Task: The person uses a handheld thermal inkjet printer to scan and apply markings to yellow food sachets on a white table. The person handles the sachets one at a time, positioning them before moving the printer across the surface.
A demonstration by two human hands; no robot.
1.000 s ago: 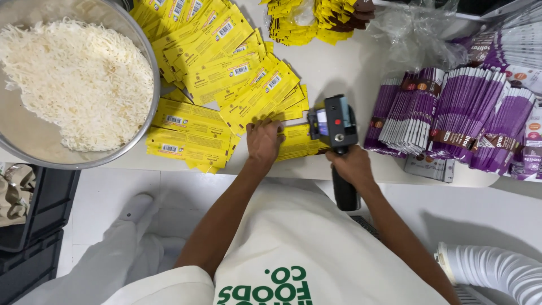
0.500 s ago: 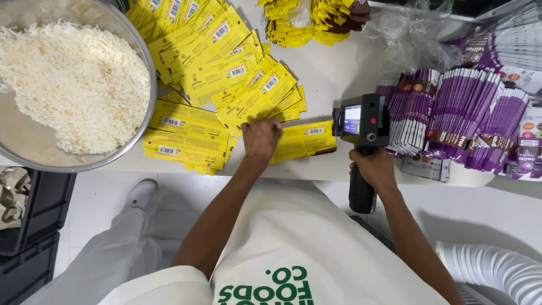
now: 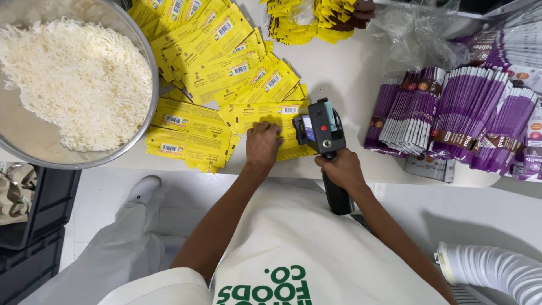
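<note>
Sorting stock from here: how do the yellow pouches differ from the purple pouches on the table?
The yellow pouches lie flat in a fanned, overlapping spread by the steel bowl of rice; the purple pouches stand packed on edge in rows. The left hand presses a yellow one beside the handheld printer in the right hand; the purple ones lie untouched. Both are flat and empty.

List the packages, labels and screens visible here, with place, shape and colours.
Yellow pouches: flat, overlapping, fanned across the table centre; left hand presses one.
Barcode labels: small white rectangles on those pouches.
Purple pouches: flat stacks, right.
Handheld device: black, red button, in right hand; its small screen faces left.
</note>
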